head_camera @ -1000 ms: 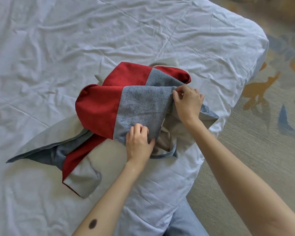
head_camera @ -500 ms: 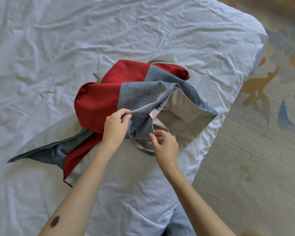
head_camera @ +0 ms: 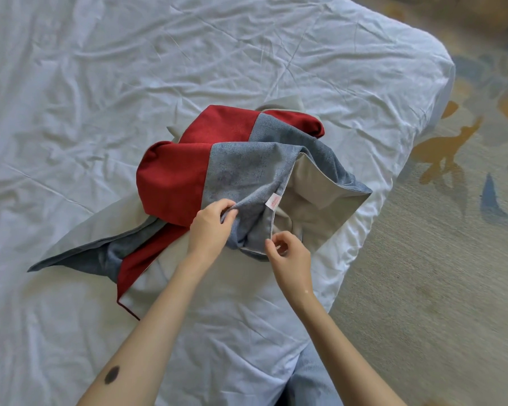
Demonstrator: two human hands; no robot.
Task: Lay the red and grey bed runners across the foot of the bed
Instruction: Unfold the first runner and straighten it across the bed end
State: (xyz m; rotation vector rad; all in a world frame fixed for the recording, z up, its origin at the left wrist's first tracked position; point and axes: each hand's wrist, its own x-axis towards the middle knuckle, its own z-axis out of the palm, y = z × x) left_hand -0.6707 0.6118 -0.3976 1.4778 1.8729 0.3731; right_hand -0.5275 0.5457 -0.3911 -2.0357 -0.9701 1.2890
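Note:
A red and grey bed runner (head_camera: 226,168) with a pale lining lies bunched in a heap on the white bed (head_camera: 100,83), near its right edge. A small pink label (head_camera: 272,201) hangs from a grey hem. My left hand (head_camera: 210,227) pinches a fold of the grey cloth just below the red panel. My right hand (head_camera: 288,254) is at the lower edge of the same grey panel, thumb and fingers closed on the hem. One grey and red end (head_camera: 79,259) trails out flat to the lower left.
The wrinkled white sheet covers the whole bed, whose rounded corner (head_camera: 434,63) is at the upper right. A patterned carpet (head_camera: 440,259) lies to the right of the bed. My jeans (head_camera: 311,376) touch the near edge.
My left hand moved left and took a fold by the red panel. My right hand left the top of the heap and came down to the lower hem. The grey panel flipped open, showing lining and label.

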